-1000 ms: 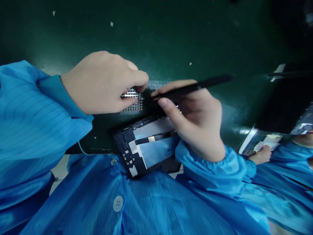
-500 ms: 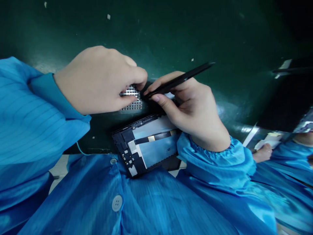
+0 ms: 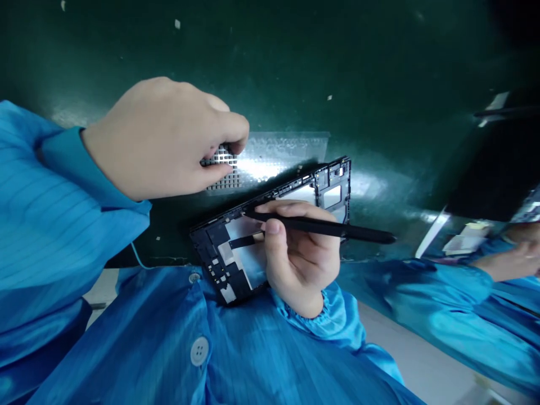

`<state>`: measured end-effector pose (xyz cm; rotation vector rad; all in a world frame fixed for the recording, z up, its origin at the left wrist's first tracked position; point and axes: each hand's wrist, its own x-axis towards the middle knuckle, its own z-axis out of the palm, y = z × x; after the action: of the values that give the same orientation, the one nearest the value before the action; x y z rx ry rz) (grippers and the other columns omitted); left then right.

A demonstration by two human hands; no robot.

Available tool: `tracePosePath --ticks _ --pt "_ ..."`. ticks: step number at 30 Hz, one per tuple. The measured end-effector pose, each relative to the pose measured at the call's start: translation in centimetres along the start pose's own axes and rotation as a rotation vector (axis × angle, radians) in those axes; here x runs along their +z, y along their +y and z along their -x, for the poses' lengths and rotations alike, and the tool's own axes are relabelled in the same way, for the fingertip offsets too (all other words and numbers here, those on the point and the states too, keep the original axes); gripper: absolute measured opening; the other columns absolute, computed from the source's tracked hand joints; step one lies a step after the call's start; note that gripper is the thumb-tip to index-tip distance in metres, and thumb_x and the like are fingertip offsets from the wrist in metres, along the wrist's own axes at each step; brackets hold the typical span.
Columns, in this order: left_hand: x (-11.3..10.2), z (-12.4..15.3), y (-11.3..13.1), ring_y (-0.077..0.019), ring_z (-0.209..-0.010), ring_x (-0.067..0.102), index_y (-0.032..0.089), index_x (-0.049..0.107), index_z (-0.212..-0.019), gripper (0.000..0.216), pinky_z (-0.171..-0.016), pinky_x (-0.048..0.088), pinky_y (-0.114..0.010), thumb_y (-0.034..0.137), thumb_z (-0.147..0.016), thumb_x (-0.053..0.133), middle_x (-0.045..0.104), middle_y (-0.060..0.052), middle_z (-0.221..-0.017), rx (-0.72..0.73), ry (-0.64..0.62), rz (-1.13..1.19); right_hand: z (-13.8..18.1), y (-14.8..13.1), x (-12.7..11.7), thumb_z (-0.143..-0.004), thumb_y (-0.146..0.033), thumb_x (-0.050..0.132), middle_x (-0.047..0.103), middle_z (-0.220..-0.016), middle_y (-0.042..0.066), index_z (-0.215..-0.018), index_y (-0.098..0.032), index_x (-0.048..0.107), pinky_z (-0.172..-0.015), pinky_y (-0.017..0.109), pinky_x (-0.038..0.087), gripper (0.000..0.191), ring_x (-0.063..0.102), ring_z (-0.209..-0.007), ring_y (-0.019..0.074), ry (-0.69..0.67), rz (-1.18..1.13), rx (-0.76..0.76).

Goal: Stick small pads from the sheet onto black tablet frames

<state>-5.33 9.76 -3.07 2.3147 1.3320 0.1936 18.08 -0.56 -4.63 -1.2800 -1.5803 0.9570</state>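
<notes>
My left hand (image 3: 169, 140) is closed, thumb and index finger at the end of a clear sheet (image 3: 299, 145) that bears rows of small grey square pads (image 3: 230, 179). Dark tweezers (image 3: 341, 229) are pinched in my right hand (image 3: 306, 253). Their tip is over the upper long edge of an opened tablet-like device (image 3: 213, 247), with a tiny piece by the tip that I cannot make out clearly. This device lies tilted at the table's front edge against my smock, showing a black frame and silvery inner panel. My right hand covers part of it.
Small white scraps (image 3: 178, 24) are scattered on the dark green table (image 3: 270, 62). To the right lies a black panel (image 3: 485, 169). Beside it, a co-worker's hand (image 3: 512, 261) is near a sheet of light pads (image 3: 466, 239).
My right hand has moved down with the tweezers from the pad sheet to the device's edge, uncovering the clear sheet. My left hand stays nearly still. The co-worker's hand has shifted right.
</notes>
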Motion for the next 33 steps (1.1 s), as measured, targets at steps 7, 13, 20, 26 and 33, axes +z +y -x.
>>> tracePosePath --ticks 7,13,20,26,33 --pt "-0.1 -0.2 0.2 -0.0165 -0.071 0.049 0.024 0.077 -0.106 0.026 -0.072 0.024 -0.033 0.033 -0.097 0.054 0.066 -0.002 -0.085 0.004 0.003 0.013 -1.9 -1.8 -1.7 -0.099 -0.009 0.072 0.079 -0.116 0.008 -0.128 -0.028 0.07 -0.097 0.046 0.068 0.035 0.079 -0.11 0.0253 -0.197 0.148 -0.084" --pt "-0.3 -0.4 0.1 -0.0231 -0.08 0.061 0.025 0.078 -0.111 0.029 -0.074 0.034 -0.035 0.035 -0.097 0.054 0.07 -0.005 -0.091 -0.012 -0.05 -0.029 -9.1 -1.1 -3.2 -0.105 -0.034 0.075 0.083 -0.118 0.006 -0.113 -0.031 0.076 -0.108 0.052 0.067 0.009 0.08 -0.115 0.0297 -0.442 0.184 -0.032" --pt "-0.2 -0.1 0.0 -0.0206 -0.081 0.06 0.027 0.08 -0.115 0.036 -0.077 0.04 -0.037 0.037 -0.098 0.05 0.071 -0.005 -0.092 -0.03 -0.034 -0.021 -10.6 0.1 -2.9 -0.105 -0.043 0.074 0.084 -0.116 0.006 -0.112 -0.03 0.078 -0.107 0.052 0.068 0.015 0.08 -0.113 0.0304 -0.549 0.165 -0.027" --pt "-0.2 -0.4 0.4 -0.0233 -0.082 0.061 0.025 0.078 -0.11 0.033 -0.079 0.043 -0.039 0.04 -0.097 0.052 0.064 -0.005 -0.086 -0.032 -0.038 -0.008 -11.2 -0.4 -2.9 -0.106 -0.04 0.073 0.084 -0.115 0.006 -0.107 -0.031 0.077 -0.107 0.051 0.068 0.01 0.08 -0.112 0.0305 -0.596 0.226 -0.037" --pt "-0.5 -0.4 0.3 -0.0207 -0.09 0.064 0.021 0.078 -0.112 0.044 -0.095 0.052 -0.042 0.045 -0.103 0.042 0.067 -0.006 -0.091 -0.034 -0.068 0.016 -8.5 -0.2 -4.3 -0.107 -0.029 0.07 0.077 -0.095 0.001 -0.103 -0.031 0.074 -0.082 0.035 0.066 0.006 0.074 -0.085 0.0188 -0.101 -0.013 0.027"
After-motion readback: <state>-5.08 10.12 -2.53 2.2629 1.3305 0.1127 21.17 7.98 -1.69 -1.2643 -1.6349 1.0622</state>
